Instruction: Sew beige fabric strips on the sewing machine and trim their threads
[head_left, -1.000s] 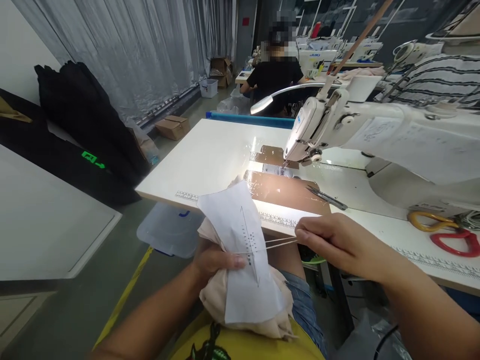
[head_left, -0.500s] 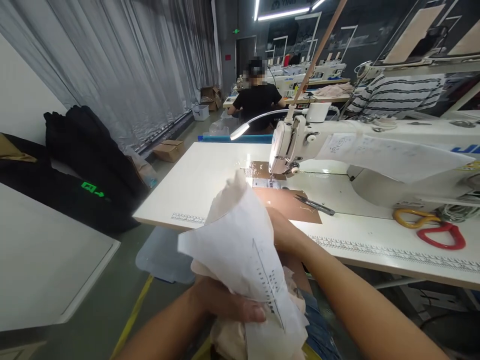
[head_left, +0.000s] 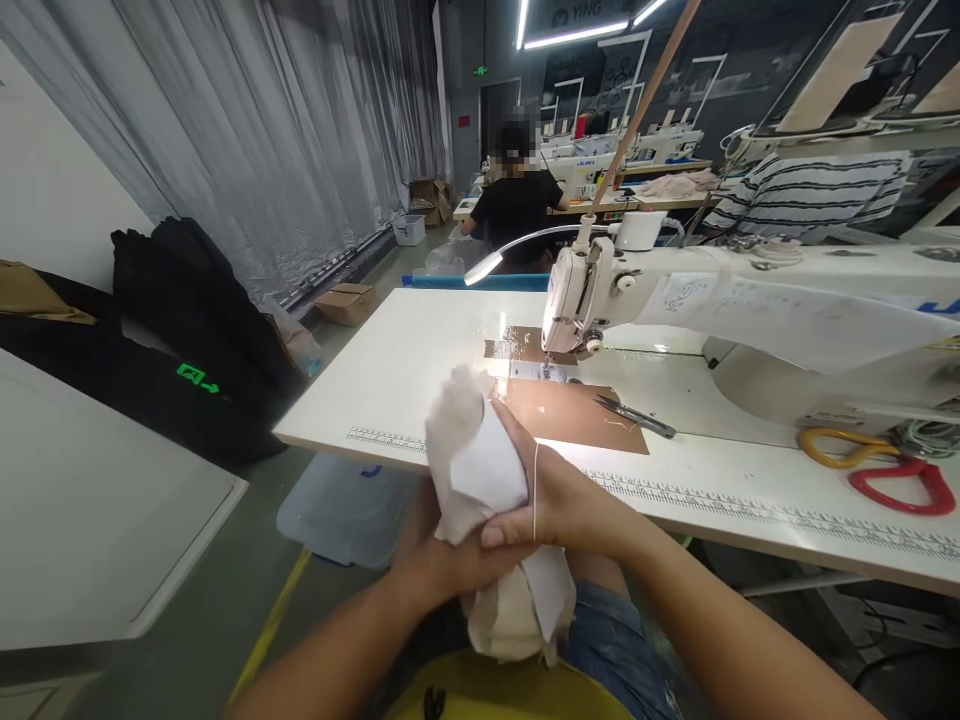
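A rolled bundle of beige fabric [head_left: 452, 425] with a white paper sheet [head_left: 489, 465] around it stands between my hands, in front of the table edge. My right hand [head_left: 551, 500] is closed around its right side, with the thumb across the front. A thin white band [head_left: 535, 490] runs over the back of that hand. From below and the left, my left hand [head_left: 457, 565] grips the same bundle; most of its fingers are hidden behind it. Beige fabric ends and a strip of paper hang out below my hands.
A sewing machine [head_left: 637, 275] with a lit lamp stands on the white table [head_left: 375, 370]. Thread snips [head_left: 636, 415] and scissors with yellow and red handles [head_left: 904, 485] lie there. Under the left edge is a translucent bin [head_left: 337, 510]. A person [head_left: 516, 205] sits ahead.
The paper, spread out and showing printed marks before, is now wrapped tight around the fabric. My right hand has come from behind the bundle to its front right side.
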